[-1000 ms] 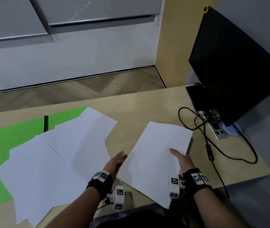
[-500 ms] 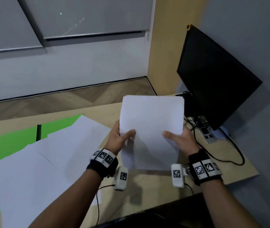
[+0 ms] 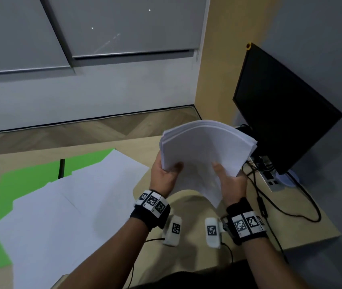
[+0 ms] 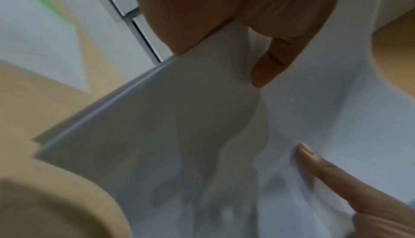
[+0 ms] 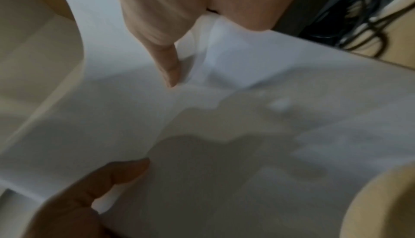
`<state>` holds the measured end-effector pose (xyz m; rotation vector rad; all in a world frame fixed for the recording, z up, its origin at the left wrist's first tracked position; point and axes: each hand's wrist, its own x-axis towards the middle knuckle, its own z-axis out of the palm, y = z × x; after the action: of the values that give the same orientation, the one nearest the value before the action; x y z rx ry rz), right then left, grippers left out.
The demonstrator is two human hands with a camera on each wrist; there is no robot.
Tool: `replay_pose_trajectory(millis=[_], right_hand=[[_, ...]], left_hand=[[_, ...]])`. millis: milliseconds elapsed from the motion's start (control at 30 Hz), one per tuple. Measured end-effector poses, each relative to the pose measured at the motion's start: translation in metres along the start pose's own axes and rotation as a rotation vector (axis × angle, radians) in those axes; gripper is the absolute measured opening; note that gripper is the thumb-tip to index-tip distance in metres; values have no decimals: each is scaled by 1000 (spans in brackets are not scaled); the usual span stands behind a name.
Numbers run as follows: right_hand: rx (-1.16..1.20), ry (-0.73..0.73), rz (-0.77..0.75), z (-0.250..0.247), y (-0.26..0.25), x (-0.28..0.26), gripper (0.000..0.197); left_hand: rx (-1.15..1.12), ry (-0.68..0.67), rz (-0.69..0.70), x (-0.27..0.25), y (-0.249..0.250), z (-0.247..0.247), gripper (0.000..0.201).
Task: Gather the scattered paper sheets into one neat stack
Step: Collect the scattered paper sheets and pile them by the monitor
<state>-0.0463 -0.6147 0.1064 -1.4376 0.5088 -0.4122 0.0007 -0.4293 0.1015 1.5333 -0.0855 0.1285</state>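
Observation:
A bundle of white paper sheets (image 3: 203,155) is held up in the air over the right half of the desk, its top bending away from me. My left hand (image 3: 166,174) grips its left edge, thumb on the front. My right hand (image 3: 231,180) grips its right edge the same way. Both wrist views show the bundle (image 4: 202,135) (image 5: 247,135) close up with a thumb on top and fingers behind. Several more white sheets (image 3: 68,207) lie loosely overlapped on the desk at the left, partly covering a green sheet (image 3: 24,180).
A black monitor (image 3: 280,122) stands at the desk's right, with a power strip (image 3: 270,180) and black cables (image 3: 287,207) at its foot. A thin black upright rod (image 3: 61,168) stands by the green sheet. The wooden desk (image 3: 186,207) has a curved cut-out at its front edge.
The bundle lay flat on the desk a second ago; both hands took its edges, lifted it upright, and now hold it higher with its top curling away.

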Motion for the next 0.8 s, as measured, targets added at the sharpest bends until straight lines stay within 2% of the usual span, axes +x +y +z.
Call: replay_pose_trajectory(millis=[167,300,400,500,667,800], right_hand=[[-9,44,115,-7,38,-13,23],[-18,17,139,-13,55,-13,33],[-36,3,111,-14,50,-11,30],[-15,-24,45,-17,43,-8,31],[-104,-42,89,-27,53,-2,35],[-57,-83,90,-27,49,-1,33]], left_hand=[[72,-31,-224,-14,-36,-8,34],[59,-20,-316,-27,-53,-13,46],[15,-19,-340,-24,-52,-11,54],[1,-36,-322,-21,-46,-13,51],[-12,-32,-247,-25,-47,-13,79],[-57,-47,-272,-25,-43,-8,72]])
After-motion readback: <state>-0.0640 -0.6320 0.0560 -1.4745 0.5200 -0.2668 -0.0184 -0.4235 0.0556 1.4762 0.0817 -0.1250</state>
